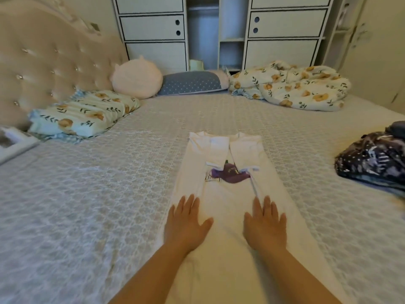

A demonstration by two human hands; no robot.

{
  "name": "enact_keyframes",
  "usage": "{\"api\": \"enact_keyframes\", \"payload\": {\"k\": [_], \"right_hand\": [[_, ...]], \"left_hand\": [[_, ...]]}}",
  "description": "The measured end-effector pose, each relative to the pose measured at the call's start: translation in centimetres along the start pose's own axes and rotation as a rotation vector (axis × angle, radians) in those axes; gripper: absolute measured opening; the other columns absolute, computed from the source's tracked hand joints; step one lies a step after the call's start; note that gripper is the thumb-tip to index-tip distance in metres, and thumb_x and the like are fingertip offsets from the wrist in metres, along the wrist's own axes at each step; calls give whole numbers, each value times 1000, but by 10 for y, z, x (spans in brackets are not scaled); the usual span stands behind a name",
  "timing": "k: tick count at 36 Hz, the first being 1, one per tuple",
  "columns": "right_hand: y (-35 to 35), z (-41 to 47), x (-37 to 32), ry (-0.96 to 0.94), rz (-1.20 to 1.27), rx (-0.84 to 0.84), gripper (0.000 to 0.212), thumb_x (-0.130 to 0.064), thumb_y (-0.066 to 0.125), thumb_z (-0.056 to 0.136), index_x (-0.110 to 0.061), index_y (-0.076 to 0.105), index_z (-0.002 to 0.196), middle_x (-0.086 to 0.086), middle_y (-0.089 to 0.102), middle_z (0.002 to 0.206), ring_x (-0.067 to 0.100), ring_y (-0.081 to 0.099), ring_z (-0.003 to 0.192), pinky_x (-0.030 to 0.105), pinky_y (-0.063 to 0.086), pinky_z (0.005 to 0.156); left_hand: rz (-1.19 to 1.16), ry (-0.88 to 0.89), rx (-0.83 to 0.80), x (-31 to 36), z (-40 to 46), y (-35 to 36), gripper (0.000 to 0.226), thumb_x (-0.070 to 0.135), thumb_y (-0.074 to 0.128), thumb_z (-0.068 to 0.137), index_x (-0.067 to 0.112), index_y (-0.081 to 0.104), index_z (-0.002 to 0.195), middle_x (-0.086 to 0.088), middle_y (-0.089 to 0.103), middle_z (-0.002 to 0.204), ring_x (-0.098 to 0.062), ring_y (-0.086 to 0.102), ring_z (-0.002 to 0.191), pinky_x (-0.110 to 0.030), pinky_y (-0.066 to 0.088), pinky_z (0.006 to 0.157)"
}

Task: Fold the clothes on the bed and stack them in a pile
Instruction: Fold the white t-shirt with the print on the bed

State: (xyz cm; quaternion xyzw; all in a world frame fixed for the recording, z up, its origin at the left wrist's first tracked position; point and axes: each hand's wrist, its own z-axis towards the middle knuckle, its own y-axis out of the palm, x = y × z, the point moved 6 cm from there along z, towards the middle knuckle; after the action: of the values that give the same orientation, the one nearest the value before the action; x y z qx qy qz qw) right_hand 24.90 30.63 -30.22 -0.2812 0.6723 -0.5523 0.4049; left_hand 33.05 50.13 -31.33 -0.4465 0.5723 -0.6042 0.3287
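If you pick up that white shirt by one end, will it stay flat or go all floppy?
Probably floppy: the white shirt is thin cloth that lies flat on the bed, with its sleeves folded in. Lifted by one end, those folds would likely fall open. It looks light too. Both hands, left and right, rest flat on it, which seems enough to hold it down.

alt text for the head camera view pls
Both hands, left hand and right hand, press flat on a white T-shirt with its sleeves folded in, lying on a quilted bed. A dark patterned pile of clothes sits at the right edge.
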Motion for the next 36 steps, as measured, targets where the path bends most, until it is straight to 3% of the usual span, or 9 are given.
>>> {"api": "enact_keyframes", "payload": {"k": [7, 10, 13, 18, 21, 24, 30, 33, 36], "right_hand": [[-10, -80, 14, -63, -5, -16, 65, -21, 31, 97, -15, -2, 152, 10, 3, 160, 26, 7, 146, 38, 12, 117], [-17, -113, 26, -8, -67, 40, 60, -18, 36, 96, -10, 12, 150, 10, 24, 152, 26, 26, 138, 33, 28, 107], [-28, -140, 33, 34, -184, 113, 34, -16, 40, 94, -12, 41, 128, 6, 43, 128, 23, 42, 116, 28, 37, 87], [-44, -157, 37, 34, -153, -12, 24, -9, 39, 98, -9, 54, 116, 8, 46, 122, 25, 55, 106, 28, 40, 75], [-65, -157, 33, 13, -59, -9, 16, -6, 42, 95, -11, 56, 89, 7, 48, 104, 25, 57, 96, 26, 43, 73], [-72, -156, 32, 3, 61, -20, 32, -3, 43, 92, -16, 35, 64, 2, 37, 77, 19, 45, 67, 24, 31, 52], [-43, -180, 32, -74, -133, -106, 23, -16, 41, 96, -10, 47, 118, 9, 43, 120, 27, 52, 106, 28, 37, 75], [-43, -180, 32, -90, -120, -94, 22, -13, 42, 96, -10, 51, 116, 9, 50, 117, 25, 55, 103, 24, 37, 69], [-49, -175, 38, -42, -25, -106, 13, -12, 48, 93, -9, 60, 96, 6, 59, 98, 20, 58, 82, 21, 32, 49]], "left_hand": [[-28, 0, 0, 15, -88, 2, 83, 67, 21, 91, 17, 0, 153, 2, -6, 161, -15, -7, 147, -38, -5, 117], [-27, -57, 61, 18, -125, -7, 71, 58, 28, 94, 15, 20, 150, -4, 13, 156, -24, 16, 140, -36, 19, 112], [79, -95, 114, 22, -146, -23, 37, 32, 32, 97, 15, 43, 127, -8, 37, 129, -25, 42, 112, -32, 36, 85], [47, -118, -32, 36, -150, -40, 26, 2, 37, 96, 6, 59, 109, -11, 54, 117, -26, 58, 102, -30, 44, 76], [-231, -185, -59, 36, -144, -55, 23, 4, 42, 94, 1, 63, 87, -16, 65, 106, -27, 63, 90, -31, 49, 68], [-223, -157, -30, 41, -145, -61, 28, 22, 46, 94, 2, 60, 108, -10, 60, 107, -29, 61, 96, -31, 45, 69], [-24, -192, -79, 43, -165, -37, 35, 27, 54, 89, 11, 45, 119, -9, 45, 123, -27, 51, 109, -32, 41, 76], [-18, -173, -92, 44, -165, -48, 4, 13, 56, 88, 9, 58, 87, -8, 60, 101, -25, 62, 93, -30, 47, 69], [-138, -164, -74, 43, -161, -57, 26, 8, 50, 89, 10, 49, 64, -4, 49, 69, -21, 55, 65, -25, 42, 54]]}}
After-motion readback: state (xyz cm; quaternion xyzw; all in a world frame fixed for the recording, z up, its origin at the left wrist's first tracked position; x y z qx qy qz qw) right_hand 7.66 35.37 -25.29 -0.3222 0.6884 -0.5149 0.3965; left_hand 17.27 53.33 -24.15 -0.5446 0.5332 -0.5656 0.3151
